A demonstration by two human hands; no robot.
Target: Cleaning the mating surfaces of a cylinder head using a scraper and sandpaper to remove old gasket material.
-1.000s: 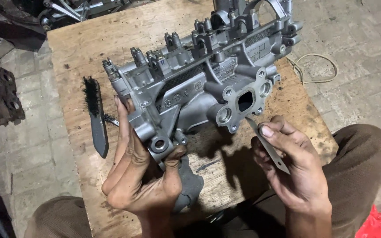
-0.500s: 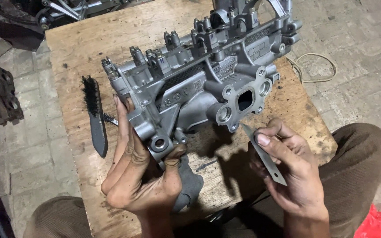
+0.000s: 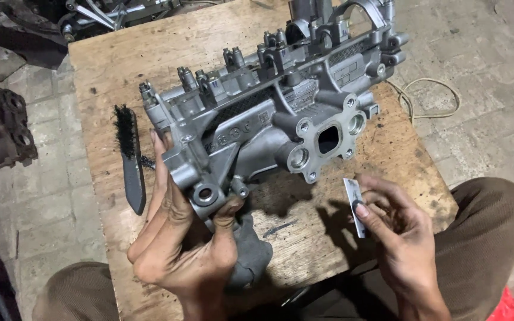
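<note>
Now the right hand lifts its flat metal scraper nearer the port flange, pinched tight; left hand keeps gripping the cylinder head.

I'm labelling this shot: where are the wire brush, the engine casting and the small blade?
wire brush (image 3: pixel 127 132): head view, bristle end.
engine casting (image 3: pixel 251 128): head view, side wall.
small blade (image 3: pixel 352 191): head view, upper flat part.

The left hand is gripping the near end of a grey metal engine casting, propping it on a wooden board. The right hand is pinching what looks like a thin flat blade just below the casting. A black wire brush is lying left of the left hand.
</note>
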